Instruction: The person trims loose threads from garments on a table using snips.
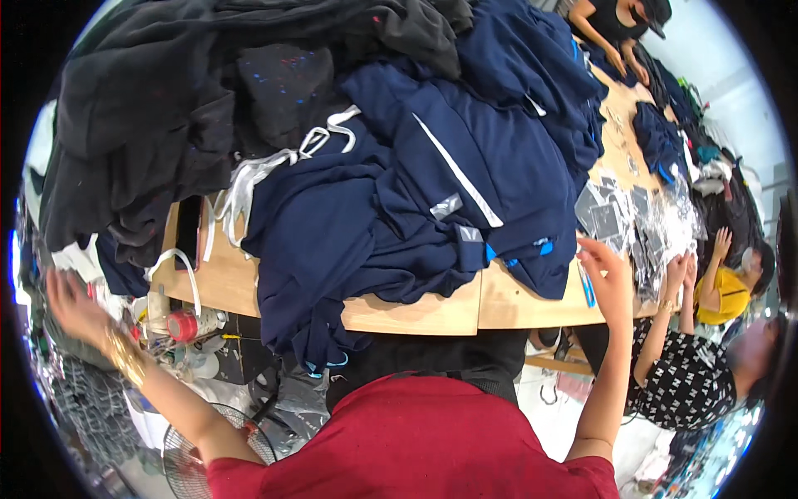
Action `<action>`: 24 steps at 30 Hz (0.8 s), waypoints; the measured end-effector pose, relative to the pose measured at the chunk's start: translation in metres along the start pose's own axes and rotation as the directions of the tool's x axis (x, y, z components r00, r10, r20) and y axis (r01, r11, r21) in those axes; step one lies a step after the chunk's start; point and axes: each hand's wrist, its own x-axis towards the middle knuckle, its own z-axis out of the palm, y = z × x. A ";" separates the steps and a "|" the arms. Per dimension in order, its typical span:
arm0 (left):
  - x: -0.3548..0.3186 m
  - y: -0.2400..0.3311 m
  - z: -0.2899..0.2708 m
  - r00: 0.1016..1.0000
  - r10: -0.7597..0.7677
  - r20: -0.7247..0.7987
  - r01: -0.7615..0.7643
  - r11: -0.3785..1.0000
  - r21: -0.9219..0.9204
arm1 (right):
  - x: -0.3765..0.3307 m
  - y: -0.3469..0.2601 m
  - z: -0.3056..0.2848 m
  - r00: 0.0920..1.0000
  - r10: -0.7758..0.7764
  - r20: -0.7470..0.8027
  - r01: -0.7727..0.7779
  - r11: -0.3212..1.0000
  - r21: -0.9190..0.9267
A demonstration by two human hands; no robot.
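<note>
A big heap of navy blue garments (416, 191) with white stripes and grey tags lies on the wooden table (432, 312) in front of me. My right hand (609, 279) reaches up at the table's right edge, fingers apart, next to a blue tool (587, 287) and the hem of the navy pile; it holds nothing that I can see. Far out to the left, off the table, my left hand (71, 303) with gold bangles on the wrist is blurred with spread fingers, near a cluttered spot below the table edge.
Black garments (166, 108) are heaped at the back left. Several clear bags with grey tags (640, 220) lie at the right. Other people sit at the right (690, 374) and far end (619, 25). A fan (191, 453) and clutter stand below left.
</note>
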 end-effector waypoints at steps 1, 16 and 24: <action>-0.007 0.028 -0.021 0.992 0.118 0.051 -0.115 0.992 -0.054 | 0.001 0.009 0.003 0.999 0.053 0.002 -0.053 0.997 0.057; -0.243 0.122 0.122 0.121 -0.265 0.957 0.016 0.964 0.265 | -0.012 -0.047 0.151 0.807 -0.581 0.107 0.567 0.813 0.135; -0.281 0.078 0.104 0.301 -0.359 0.883 -0.503 0.727 0.467 | 0.021 -0.038 0.118 0.914 -0.386 -0.125 0.405 0.882 0.240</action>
